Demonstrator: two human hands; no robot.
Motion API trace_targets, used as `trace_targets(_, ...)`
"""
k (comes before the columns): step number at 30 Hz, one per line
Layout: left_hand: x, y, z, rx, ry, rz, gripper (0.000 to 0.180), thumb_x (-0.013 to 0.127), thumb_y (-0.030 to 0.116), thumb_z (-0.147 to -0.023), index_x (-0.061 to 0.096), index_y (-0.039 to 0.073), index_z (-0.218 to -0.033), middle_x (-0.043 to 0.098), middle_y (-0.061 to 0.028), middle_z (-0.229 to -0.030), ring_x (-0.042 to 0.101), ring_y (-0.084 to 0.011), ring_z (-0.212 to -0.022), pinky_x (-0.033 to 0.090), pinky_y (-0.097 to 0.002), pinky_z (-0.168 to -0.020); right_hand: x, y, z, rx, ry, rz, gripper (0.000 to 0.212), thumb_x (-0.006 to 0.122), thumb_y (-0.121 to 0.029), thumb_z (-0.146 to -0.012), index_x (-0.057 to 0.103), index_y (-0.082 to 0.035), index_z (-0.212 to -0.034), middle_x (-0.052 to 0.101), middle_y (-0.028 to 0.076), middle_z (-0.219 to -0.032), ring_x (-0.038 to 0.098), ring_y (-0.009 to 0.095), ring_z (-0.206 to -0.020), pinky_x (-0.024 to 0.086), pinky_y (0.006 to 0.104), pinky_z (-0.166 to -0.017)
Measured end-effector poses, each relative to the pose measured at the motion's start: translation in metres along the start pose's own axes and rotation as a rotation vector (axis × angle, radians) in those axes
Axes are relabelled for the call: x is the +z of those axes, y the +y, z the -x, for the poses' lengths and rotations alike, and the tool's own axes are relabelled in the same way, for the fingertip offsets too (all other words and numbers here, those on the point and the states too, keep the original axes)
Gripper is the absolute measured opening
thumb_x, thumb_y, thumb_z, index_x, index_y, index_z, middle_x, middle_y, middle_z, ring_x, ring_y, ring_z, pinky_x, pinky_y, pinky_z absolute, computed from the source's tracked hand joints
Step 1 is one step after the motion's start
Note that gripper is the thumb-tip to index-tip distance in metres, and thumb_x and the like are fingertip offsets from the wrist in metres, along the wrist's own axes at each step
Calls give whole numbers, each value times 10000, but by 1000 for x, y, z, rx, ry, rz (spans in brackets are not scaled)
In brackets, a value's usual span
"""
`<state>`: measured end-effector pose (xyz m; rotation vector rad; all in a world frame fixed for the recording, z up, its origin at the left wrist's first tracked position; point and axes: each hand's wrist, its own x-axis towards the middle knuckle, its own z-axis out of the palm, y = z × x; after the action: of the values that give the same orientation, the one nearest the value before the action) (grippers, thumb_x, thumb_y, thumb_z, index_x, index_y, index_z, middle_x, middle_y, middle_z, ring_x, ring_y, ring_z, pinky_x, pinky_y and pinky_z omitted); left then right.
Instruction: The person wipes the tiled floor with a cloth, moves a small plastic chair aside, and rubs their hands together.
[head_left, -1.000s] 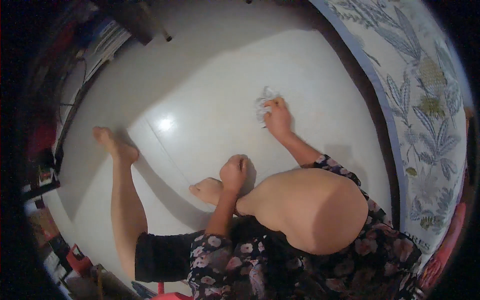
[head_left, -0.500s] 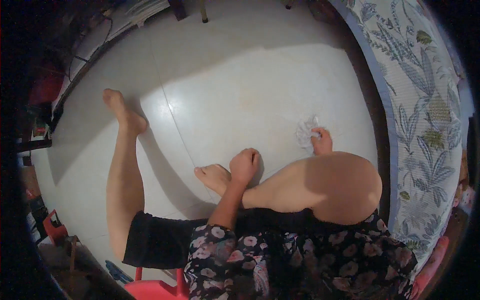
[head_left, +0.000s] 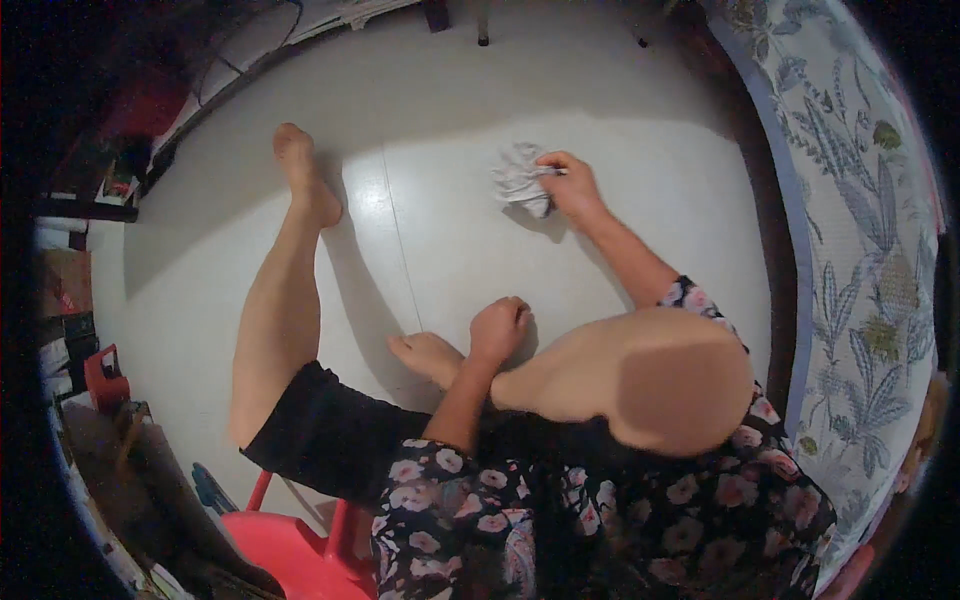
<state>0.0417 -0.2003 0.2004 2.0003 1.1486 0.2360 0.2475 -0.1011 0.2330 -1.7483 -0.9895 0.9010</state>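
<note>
Out over the pale floor, my right hand (head_left: 574, 190) is closed on one side of a crumpled white cloth (head_left: 522, 184). The cloth hangs bunched to the left of my fingers and throws a small shadow on the floor. My left hand (head_left: 498, 332) is curled into a loose fist beside my bent leg's ankle, just right of my bare foot (head_left: 427, 355). Nothing shows in that fist, though its palm side is hidden.
My other leg (head_left: 280, 290) stretches forward on the left. A red plastic stool (head_left: 290, 550) is at the lower left. Along the right runs a bed with a leaf-patterned cover (head_left: 860, 220). Dark furniture legs (head_left: 483, 30) stand at the far edge; boxes and clutter line the left.
My right hand has carried the cloth forward and left, from beside my raised knee to the middle of the floor. My left hand has stayed by my foot. The view has shifted slightly.
</note>
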Motion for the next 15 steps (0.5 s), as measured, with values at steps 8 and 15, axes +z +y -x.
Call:
trace_targets(8, -8, 2, -15, -60, 90, -50, 158, 535, 202, -786, 633, 83, -824, 621, -124, -849, 591, -305, -772, 468, -403, -662, -148, 44, 28, 133, 248, -21, 210, 535, 5, -700, 595, -29, -899, 589, 55, -842, 525, 130, -772, 426, 247, -701)
trace_targets(15, 6, 23, -35, 51, 116, 23, 144, 566, 182, -782, 619, 73, -860, 622, -125, -828, 587, -321, -737, 462, -390, -641, -180, 112, 30, 40, 355, 664, 277, 589, -58, -647, 580, -58, -924, 564, 174, -944, 556, 313, -872, 447, 339, -773)
